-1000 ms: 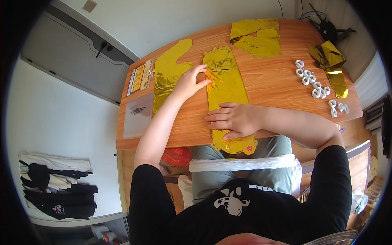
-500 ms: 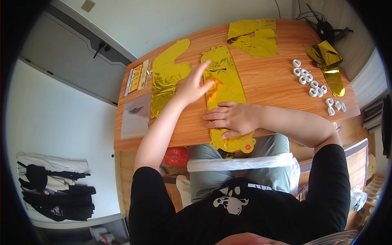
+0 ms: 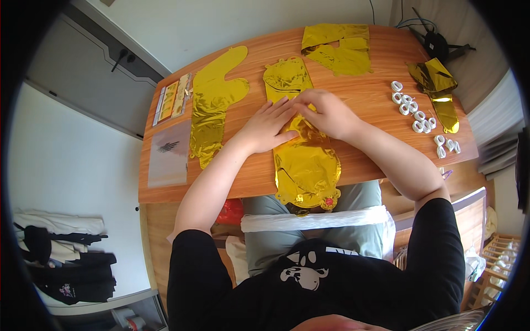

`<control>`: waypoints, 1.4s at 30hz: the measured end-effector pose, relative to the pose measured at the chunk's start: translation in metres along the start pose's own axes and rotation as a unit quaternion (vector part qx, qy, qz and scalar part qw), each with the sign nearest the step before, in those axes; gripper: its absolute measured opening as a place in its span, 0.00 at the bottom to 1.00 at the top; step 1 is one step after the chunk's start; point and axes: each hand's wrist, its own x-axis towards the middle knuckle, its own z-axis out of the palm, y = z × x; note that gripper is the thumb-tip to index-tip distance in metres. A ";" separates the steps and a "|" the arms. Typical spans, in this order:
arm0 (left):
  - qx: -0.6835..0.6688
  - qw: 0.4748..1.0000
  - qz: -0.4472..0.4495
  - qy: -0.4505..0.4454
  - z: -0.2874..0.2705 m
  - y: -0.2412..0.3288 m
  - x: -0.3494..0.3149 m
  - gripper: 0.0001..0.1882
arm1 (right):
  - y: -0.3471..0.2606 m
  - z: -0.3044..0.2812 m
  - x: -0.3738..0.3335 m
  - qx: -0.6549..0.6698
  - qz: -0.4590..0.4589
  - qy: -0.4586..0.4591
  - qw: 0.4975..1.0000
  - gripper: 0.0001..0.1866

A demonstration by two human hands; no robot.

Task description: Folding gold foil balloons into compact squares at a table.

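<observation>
I note both hands flat, fingers extended, gripping nothing: left hand (image 3: 266, 126) and right hand (image 3: 327, 113) press the deflated gold foil balloon (image 3: 305, 160) onto the wooden table (image 3: 375, 94).

Four gold foil balloons (image 3: 302, 149) and about twelve white clips (image 3: 419, 118) lie on the table (image 3: 370, 94).

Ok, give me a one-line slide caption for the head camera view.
Both hands, left hand and right hand, press flat a gold foil balloon on a wooden table.
</observation>
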 end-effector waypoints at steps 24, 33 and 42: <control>-0.001 0.997 0.013 0.076 0.009 0.000 0.001 0.53 | 0.027 0.022 -0.003 -0.178 -0.039 0.056 0.982 0.12; 0.011 0.997 0.012 0.074 0.015 -0.002 0.000 0.58 | 0.009 -0.018 -0.030 -0.185 -0.063 -0.066 0.978 0.20; 0.014 0.998 0.007 0.056 0.015 -0.005 0.001 0.69 | -0.010 -0.024 -0.091 -0.194 -0.163 -0.156 0.955 0.26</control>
